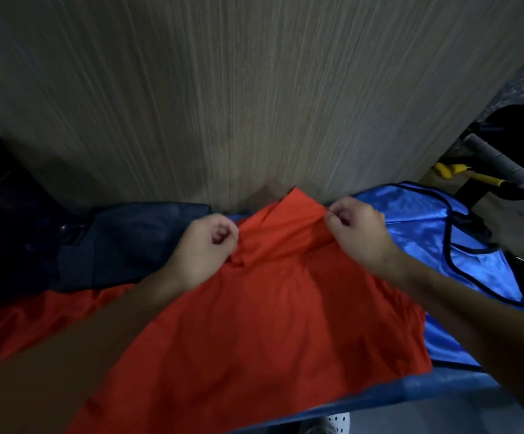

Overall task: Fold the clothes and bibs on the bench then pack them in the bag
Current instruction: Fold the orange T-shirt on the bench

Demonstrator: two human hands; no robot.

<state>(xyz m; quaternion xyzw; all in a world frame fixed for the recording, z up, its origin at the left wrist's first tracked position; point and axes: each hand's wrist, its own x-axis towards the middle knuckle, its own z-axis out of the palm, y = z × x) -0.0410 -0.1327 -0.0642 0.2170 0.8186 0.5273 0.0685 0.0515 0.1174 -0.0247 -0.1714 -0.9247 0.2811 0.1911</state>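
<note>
Folding is the step in hand: the person holds the orange cloth (pixel 270 324) by its far edge, close to the wooden wall (pixel 254 89). The left hand (pixel 205 245) pinches a small gather of it, with the fingers (pixel 223 234) curled in on the fabric. The right hand (pixel 359 231) pinches the edge near the raised corner in the same way. The orange cloth lies spread on the bench (pixel 411 389) and covers part of a blue bib (pixel 417 220) at the right. A navy piece (pixel 135 242) lies at the left; whether it is the bag, one cannot tell. Probably the next move brings this far edge toward the near side, both hands together so that the fold stays straight.
</note>
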